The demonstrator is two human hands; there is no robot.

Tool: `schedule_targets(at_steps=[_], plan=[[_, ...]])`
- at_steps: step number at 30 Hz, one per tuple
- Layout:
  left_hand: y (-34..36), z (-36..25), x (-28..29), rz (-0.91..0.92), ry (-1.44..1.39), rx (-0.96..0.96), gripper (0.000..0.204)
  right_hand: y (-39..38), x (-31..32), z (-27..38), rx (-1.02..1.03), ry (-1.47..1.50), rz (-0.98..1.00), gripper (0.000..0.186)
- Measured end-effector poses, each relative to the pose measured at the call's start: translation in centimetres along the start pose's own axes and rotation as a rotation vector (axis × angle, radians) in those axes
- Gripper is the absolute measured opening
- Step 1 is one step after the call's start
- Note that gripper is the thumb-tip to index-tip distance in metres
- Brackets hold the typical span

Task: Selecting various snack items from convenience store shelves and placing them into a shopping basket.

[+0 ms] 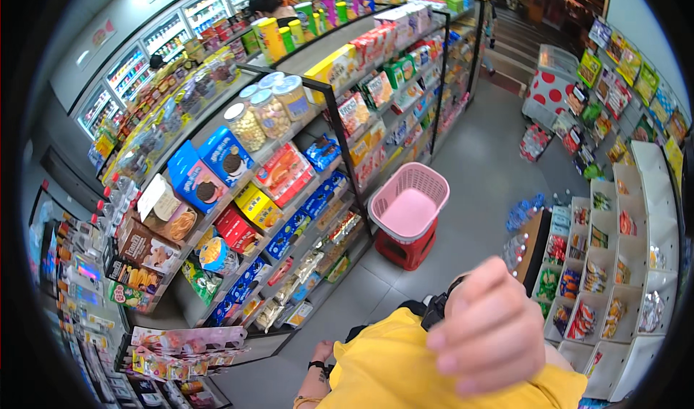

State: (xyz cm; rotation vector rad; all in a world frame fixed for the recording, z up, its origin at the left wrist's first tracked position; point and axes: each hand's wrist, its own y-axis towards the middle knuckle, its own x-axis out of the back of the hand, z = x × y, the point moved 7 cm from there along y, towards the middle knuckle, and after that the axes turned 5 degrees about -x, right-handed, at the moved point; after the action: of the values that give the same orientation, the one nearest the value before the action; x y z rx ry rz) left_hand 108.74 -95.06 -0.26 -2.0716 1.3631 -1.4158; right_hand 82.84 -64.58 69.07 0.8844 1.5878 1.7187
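Note:
Close to the camera, over the front of my yellow shirt (390,362), my right hand (491,329) is raised and slightly blurred. Its fingers are bent and pressed together, and nothing shows in them. Low at my left side hangs my left hand (323,351), with a dark band at the wrist; its fingers are mostly hidden. Neither hand touches any goods. Ahead of me a pink plastic basket (408,199) with no goods visible inside sits on a red plastic stool (408,246) on the floor. A dark object (435,312) lies partly hidden behind my right hand.
A long shelf rack (347,134) on the left carries boxed biscuits, snacks and clear jars (271,112). White compartment bins (614,293) with small packets line the right. Hanging snack bags (614,69) cover the right wall. A person (267,5) is beyond the rack, near drink fridges.

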Motion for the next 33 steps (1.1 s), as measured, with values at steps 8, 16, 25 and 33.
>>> schedule_targets(at_steps=[8,16,25,33], plan=[[5.2,-2.8,-2.6,0.159,0.237,-0.283,0.040,-25.5,-3.4,-15.4,-1.098,-0.020,0.282,0.019],[5.2,0.1,-1.9,0.005,0.140,-0.087,0.039,-83.8,15.2,-1.1,-1.634,-0.354,1.157,0.043],[3.3,9.9,-6.9,0.017,-0.205,0.127,0.024,-78.9,16.9,5.1,-1.906,-0.064,0.735,0.021],[2.3,15.3,-11.5,0.223,-0.649,0.302,0.026,-72.9,11.6,-9.9,-2.323,-0.234,0.391,0.013]])
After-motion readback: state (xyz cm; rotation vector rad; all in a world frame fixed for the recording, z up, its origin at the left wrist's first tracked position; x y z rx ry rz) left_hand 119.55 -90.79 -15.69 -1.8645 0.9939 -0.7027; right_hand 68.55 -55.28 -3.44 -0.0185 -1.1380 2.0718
